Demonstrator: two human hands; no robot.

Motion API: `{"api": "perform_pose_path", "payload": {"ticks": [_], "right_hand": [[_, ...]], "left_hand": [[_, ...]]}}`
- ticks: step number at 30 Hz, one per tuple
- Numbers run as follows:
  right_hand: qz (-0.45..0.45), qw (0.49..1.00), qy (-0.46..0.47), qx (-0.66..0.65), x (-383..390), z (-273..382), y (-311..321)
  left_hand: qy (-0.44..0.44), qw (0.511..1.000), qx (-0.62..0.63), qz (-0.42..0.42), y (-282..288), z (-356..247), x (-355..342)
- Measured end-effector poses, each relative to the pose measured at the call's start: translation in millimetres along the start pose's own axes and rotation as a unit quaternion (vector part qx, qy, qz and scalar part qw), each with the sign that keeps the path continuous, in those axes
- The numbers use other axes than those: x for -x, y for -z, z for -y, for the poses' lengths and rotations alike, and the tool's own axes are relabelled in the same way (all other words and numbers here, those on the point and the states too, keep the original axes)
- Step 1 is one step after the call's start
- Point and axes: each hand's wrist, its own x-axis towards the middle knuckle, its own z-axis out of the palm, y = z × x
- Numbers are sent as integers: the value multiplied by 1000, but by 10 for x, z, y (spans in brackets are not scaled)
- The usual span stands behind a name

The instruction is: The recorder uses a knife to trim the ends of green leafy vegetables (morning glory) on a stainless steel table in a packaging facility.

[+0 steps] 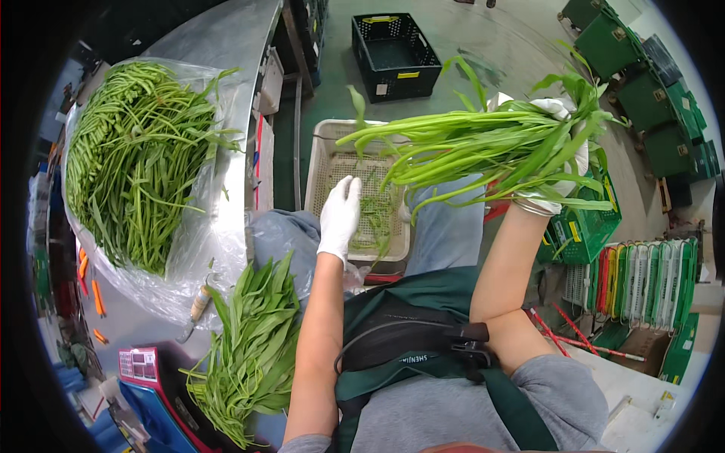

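Observation:
My right hand (pixel 581 155), in a white glove, is closed around a big bunch of water spinach (pixel 468 140). The stems point left, over the far part of a cream plastic basket (pixel 311 177), and the leaves hang past my wrist on the right. My left hand (pixel 341 215), gloved in white too, hovers over the basket's left side with its fingers stretched out and nothing in them. Inside the basket lie loose green scraps (pixel 374 219). Beside my left forearm rests a second bunch of water spinach (pixel 253 343), leaves pointing away from me.
At left, a large water spinach heap (pixel 143 166) lies in clear plastic on a metal table (pixel 245 113). Near it are a wooden-handled tool (pixel 198 303), several carrots (pixel 98 298) and a pink-edged scale (pixel 140 364). A black crate (pixel 396 60) stands ahead, a green crate (pixel 585 230) at right.

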Motion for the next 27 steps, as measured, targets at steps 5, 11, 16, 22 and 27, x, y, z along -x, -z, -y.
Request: {"api": "perform_pose_path", "payload": {"ticks": [5,11,16,22,27], "right_hand": [[-14,997,-45,-59,-95,41,179],[21,992,-83,-90,-149,-79,157],[-5,982,-93,-164,-98,-77,51],[-25,999,-20,21,-45,-91,116],[8,978,-110,-175,20,-280,-106]], "left_hand": [[-29,993,69,91,51,-261,28],[36,929,357,91,74,-643,354],[2,808,587,48,119,-413,58],[-120,927,349,-67,334,-774,189],[37,914,400,51,295,-941,232]]}}
